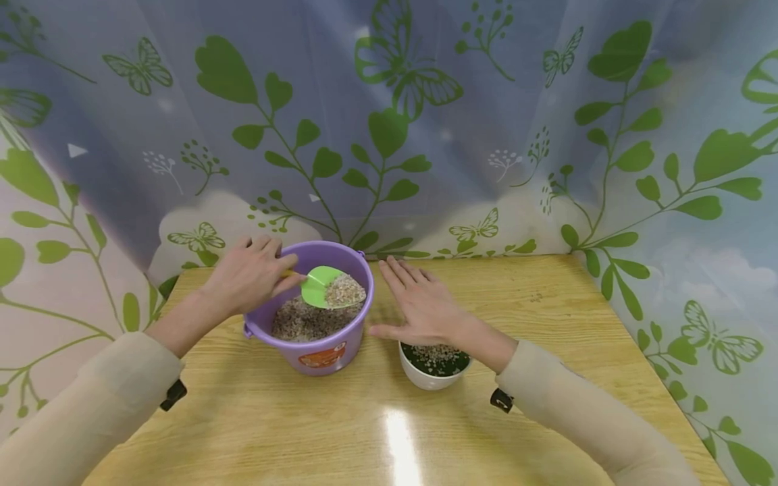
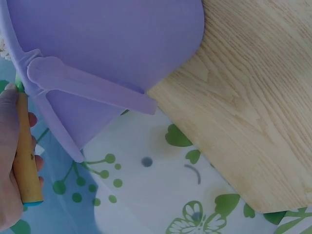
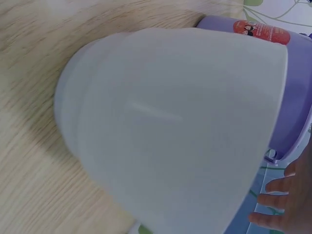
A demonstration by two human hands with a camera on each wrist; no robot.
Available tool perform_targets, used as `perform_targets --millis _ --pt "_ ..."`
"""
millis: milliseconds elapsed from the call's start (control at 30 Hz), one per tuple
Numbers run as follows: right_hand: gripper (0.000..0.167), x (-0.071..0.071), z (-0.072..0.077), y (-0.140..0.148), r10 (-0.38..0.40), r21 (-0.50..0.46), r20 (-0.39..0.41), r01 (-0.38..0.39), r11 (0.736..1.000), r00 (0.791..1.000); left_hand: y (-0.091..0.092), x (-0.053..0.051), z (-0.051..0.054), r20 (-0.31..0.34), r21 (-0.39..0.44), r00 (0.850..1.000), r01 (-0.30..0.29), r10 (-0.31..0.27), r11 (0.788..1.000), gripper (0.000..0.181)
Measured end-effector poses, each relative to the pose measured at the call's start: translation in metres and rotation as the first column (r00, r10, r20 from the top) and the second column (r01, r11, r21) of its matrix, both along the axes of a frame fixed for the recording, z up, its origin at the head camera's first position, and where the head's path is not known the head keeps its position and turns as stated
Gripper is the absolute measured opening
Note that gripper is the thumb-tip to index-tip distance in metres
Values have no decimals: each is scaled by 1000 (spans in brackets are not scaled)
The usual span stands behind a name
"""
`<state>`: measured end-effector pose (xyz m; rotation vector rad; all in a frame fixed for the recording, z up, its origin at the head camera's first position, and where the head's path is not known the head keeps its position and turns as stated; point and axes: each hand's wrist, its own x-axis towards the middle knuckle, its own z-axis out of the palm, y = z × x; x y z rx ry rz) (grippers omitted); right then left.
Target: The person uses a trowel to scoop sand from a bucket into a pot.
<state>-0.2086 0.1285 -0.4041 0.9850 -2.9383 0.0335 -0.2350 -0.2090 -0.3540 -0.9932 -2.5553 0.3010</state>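
One hand, the left hand [image 1: 249,273], wraps its fingers around the yellow wooden handle [image 2: 27,151] of a green scoop [image 1: 315,287]. Pale grains [image 1: 345,291] are heaped toward the scoop's tip, which lies over the mouth of a purple bucket [image 1: 352,344], near its right side. More grains [image 1: 304,320] cover the bottom inside. The right hand [image 1: 425,307] grips nothing: its fingers are straight and close together, the thumb spread toward the bucket, the palm over the far side of a white bowl [image 1: 428,379]; whether it touches the rim I cannot tell. Grains speckle the bowl's dark green inside. Bucket and bowl stand upright, apart, on a wood-grained table [image 1: 516,412] before a leaf-and-butterfly curtain [image 1: 498,135].
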Motion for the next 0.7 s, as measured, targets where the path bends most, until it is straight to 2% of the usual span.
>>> perform_targets --millis 300,400,700 --pt "118 5 -4 16 17 -2 -26 -17 1000 1000 5 4 5 45 -17 999 -27 28 999 39" --pt "119 8 -5 22 34 -21 -33 -34 999 999 6 6 6 66 -17 997 -35 36 999 39" --pt "111 16 -7 39 55 -46 -39 -57 997 998 11 8 4 67 12 998 -13 13 1000 37"
